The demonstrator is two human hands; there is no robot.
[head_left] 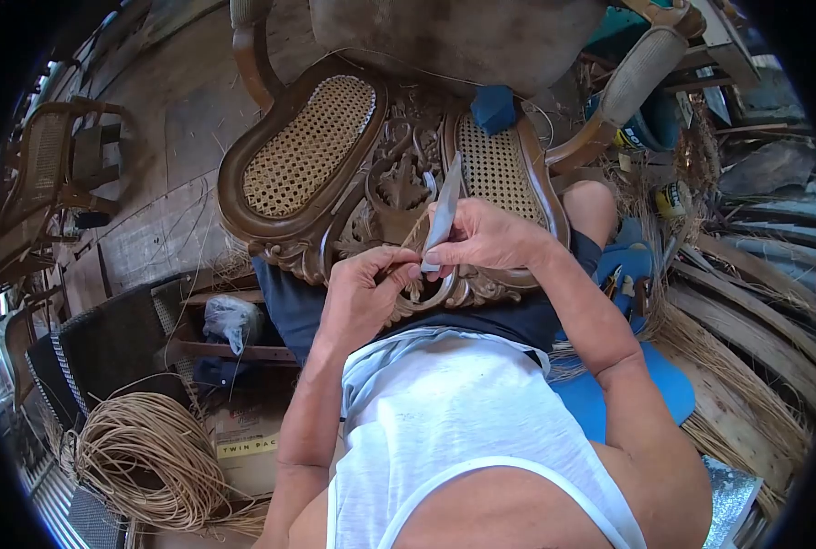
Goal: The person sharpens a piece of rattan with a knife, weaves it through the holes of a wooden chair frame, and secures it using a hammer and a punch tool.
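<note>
My right hand (477, 240) is closed around a pale grey knife (444, 211), whose pointed blade sticks up and away from me. My left hand (369, 284) meets it with thumb and fingers pinched together. A thin brown strand (415, 232) seems to run up from that pinch beside the blade, though its ends are hidden. Beneath both hands, across my lap, lies a carved wooden chair back (397, 188). Woven cane panels fill its left (312, 146) and right (509, 169) sides.
A dark blue faceted object (493, 110) rests on the right cane panel. An upholstered armchair (463, 41) stands ahead. At lower left are a coil of cane (152, 462) and a plastic bag (232, 322). Loose fibres and wood strips (746, 302) fill the right side.
</note>
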